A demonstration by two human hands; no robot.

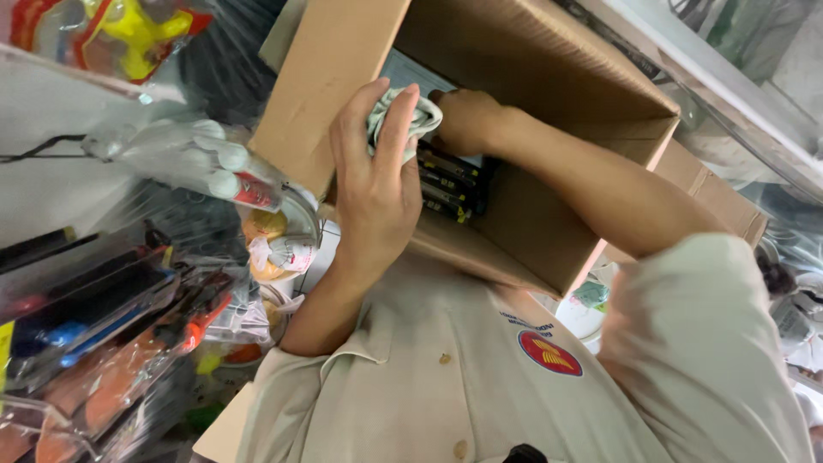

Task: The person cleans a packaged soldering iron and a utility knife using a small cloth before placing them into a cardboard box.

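The left hand point(373, 184) has its fingers point(396, 129) curled shut around a pale crumpled cloth point(403, 116), pressing it at the front wall of an open cardboard box point(549, 77). The right hand point(467, 120) reaches down inside the box, just beside the cloth; whether its fingers grip anything cannot be told, as they are hidden. Below both hands, dark packs point(450, 184) lie stacked on the box floor. Left of the box hang toys in clear plastic bags point(129, 283).
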